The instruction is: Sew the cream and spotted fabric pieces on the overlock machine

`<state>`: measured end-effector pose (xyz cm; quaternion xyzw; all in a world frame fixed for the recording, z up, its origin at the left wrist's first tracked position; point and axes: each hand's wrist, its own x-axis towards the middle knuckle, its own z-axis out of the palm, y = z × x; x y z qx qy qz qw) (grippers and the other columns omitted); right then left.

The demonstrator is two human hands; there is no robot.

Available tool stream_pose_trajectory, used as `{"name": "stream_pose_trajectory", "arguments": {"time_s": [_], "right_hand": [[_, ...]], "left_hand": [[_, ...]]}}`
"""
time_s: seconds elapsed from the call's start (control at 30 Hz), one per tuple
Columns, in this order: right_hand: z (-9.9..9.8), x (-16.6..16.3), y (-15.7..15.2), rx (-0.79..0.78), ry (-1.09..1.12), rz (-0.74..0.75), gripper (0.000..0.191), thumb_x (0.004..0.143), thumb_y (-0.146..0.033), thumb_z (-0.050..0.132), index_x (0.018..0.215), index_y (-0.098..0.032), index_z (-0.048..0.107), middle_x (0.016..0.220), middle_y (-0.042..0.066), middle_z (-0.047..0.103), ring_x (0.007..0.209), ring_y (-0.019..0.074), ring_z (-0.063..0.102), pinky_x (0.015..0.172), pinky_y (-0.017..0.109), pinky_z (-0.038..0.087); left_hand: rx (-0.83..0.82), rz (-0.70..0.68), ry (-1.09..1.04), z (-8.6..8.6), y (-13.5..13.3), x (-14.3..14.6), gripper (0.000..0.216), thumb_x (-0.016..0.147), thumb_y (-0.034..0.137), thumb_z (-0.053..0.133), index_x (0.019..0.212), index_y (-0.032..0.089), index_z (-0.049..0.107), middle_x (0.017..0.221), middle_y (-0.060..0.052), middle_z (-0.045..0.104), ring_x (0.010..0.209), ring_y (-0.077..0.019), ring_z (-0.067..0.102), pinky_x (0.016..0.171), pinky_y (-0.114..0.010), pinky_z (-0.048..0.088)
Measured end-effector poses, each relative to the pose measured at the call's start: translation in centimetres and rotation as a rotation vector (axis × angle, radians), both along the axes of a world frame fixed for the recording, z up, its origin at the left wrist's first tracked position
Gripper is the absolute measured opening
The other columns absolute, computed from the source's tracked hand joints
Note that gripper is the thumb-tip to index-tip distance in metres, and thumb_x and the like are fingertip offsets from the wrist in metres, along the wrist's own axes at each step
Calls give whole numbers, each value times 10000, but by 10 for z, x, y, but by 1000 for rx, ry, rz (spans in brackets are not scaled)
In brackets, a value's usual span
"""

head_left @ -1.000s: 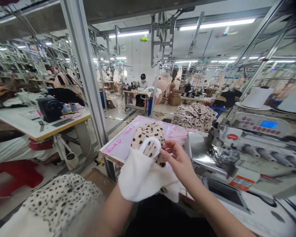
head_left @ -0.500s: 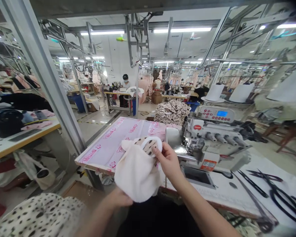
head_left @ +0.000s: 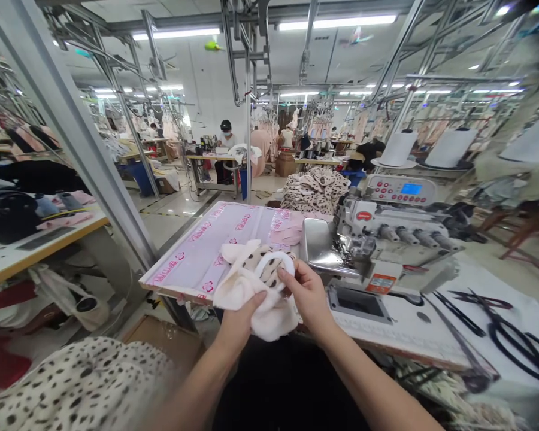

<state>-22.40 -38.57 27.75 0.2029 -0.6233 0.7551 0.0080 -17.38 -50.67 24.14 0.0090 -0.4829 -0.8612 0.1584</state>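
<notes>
Both my hands grip a white fleecy fabric piece (head_left: 236, 288) with a spotted beige part and a round white-edged opening. My left hand (head_left: 238, 320) is closed on its lower left side, thumb on top. At the right side of the opening, my right hand (head_left: 308, 293) pinches the white edge between thumb and fingers. The fabric is held up in front of the sewing table's near edge. Just right of my right hand stands an overlock sewing machine (head_left: 377, 230) with a shiny metal plate (head_left: 318, 245). Folds hide the fingertips of my left hand.
A table top covered in pink-printed plastic (head_left: 193, 254) lies ahead on the left. Spotted fabric is heaped behind it (head_left: 314, 190) and at lower left (head_left: 72, 389). Black scissors (head_left: 512, 341) rest on the right. A metal post (head_left: 81, 126) rises at left. A person (head_left: 226, 137) sits farther back.
My left hand has come up from beneath the fabric to its front, thumb now visible. The white fabric is gathered and folded, showing more of the round opening. The view has tilted slightly down.
</notes>
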Motion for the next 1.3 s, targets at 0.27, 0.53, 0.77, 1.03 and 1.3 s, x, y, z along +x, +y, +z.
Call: {"name": "stream_pose_trajectory", "arguments": {"time_s": [0.27, 0.53, 0.77, 1.03, 1.3], "right_hand": [[-4, -6, -4, -215, -202, 4, 261, 667, -347, 698, 629, -174, 506, 512, -61, 463, 439, 76, 380, 415, 197, 299], [-8, 0, 40, -381, -417, 186, 329, 613, -319, 715, 902, -199, 615, 792, 21, 630, 661, 153, 567, 615, 260, 448], [-79, 25, 95, 4, -407, 107, 248, 617, -365, 718, 762, -181, 632, 548, -28, 483, 447, 87, 366, 406, 195, 241], [-94, 41, 128, 256, -310, 16, 282, 674, -449, 665, 698, -175, 603, 577, -33, 409, 502, 101, 324, 448, 217, 260], [-90, 42, 127, 212, -337, -46, 312, 663, -455, 683, 665, -169, 559, 571, -37, 406, 484, 96, 343, 416, 206, 281]], "left_hand": [[88, -59, -1, 3, 5, 0, 520, 678, 151, 671, 1175, 197, 527, 1189, -75, 568, 1128, -261, 498, 961, -388, 416], [363, -641, -62, -47, -26, 11, 438, 594, 257, 726, 1017, 195, 630, 1073, -54, 636, 1174, -297, 451, 1048, -460, 272], [669, -427, -348, -29, -17, -13, 680, 665, 632, 558, 1136, 141, 549, 1080, -137, 624, 1193, -306, 429, 1036, -455, 301], [398, -200, -394, -30, 8, -6, 575, 683, 166, 677, 1223, 135, 481, 1000, -104, 661, 992, -254, 594, 956, -404, 430], [374, -159, -392, -27, -2, 1, 613, 715, 129, 639, 1286, 152, 419, 1022, -95, 656, 1013, -242, 584, 988, -398, 404]]}}
